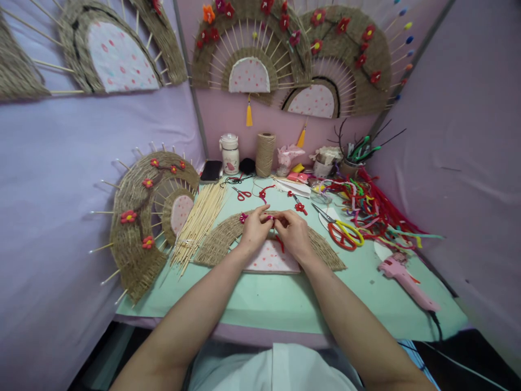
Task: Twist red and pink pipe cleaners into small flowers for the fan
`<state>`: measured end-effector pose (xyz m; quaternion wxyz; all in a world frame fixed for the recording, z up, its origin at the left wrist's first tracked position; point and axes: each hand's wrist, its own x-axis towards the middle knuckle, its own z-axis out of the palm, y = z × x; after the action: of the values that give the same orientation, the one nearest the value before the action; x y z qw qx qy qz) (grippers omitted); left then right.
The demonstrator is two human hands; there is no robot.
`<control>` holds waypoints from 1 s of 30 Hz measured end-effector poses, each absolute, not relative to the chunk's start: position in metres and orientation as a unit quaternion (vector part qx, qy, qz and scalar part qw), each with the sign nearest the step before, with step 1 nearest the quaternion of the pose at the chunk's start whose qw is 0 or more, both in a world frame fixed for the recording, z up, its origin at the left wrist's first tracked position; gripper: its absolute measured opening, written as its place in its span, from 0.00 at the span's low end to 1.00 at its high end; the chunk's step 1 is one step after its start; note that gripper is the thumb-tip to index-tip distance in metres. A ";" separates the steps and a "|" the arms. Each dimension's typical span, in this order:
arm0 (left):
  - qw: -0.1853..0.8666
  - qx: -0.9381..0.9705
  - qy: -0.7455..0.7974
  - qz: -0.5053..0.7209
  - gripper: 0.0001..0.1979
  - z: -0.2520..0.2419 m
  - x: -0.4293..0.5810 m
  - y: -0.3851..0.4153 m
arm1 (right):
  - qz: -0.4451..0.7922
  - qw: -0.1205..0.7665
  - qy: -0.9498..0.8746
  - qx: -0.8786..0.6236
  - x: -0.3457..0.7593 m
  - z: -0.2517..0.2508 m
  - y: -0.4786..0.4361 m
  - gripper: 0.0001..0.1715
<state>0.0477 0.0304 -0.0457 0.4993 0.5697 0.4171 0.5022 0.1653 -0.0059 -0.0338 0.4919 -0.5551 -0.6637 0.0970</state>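
Observation:
My left hand [256,228] and my right hand [292,232] meet above a woven twine fan [220,239] that lies flat on the table. The fingertips of both are pinched on a small magenta pipe-cleaner piece [269,218], mostly covered by the fingers. A magenta flower [243,218] sits on the fan's woven arc, just left of my left hand. Below my right fingers a short red pipe-cleaner length [280,243] shows over the fan's white, red-spotted half-circle [271,258].
Bamboo sticks [203,217] and a finished fan [134,228] lie left. Small red scissors [242,194] are behind; large scissors [344,231], a pink glue gun [411,282] and tangled pipe cleaners [366,203] lie right. A twine spool [265,155] and bottle [230,155] stand at the back.

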 end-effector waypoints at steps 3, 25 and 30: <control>0.526 0.542 0.407 0.513 0.26 -0.044 0.049 0.030 | 0.138 0.524 -0.620 -0.566 0.163 -0.036 -0.006 0.08; 0.476 0.559 0.400 0.548 0.19 -0.042 0.047 0.029 | 0.255 0.568 -0.564 -0.543 0.171 -0.031 -0.003 0.12; 0.484 0.555 0.402 0.544 0.19 -0.040 0.048 0.028 | 0.265 0.559 -0.571 -0.539 0.172 -0.032 -0.001 0.12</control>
<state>0.0475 0.0277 -0.0401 0.4839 0.5552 0.4023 0.5439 0.1716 -0.0013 -0.0317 0.5594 -0.5386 -0.5715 0.2654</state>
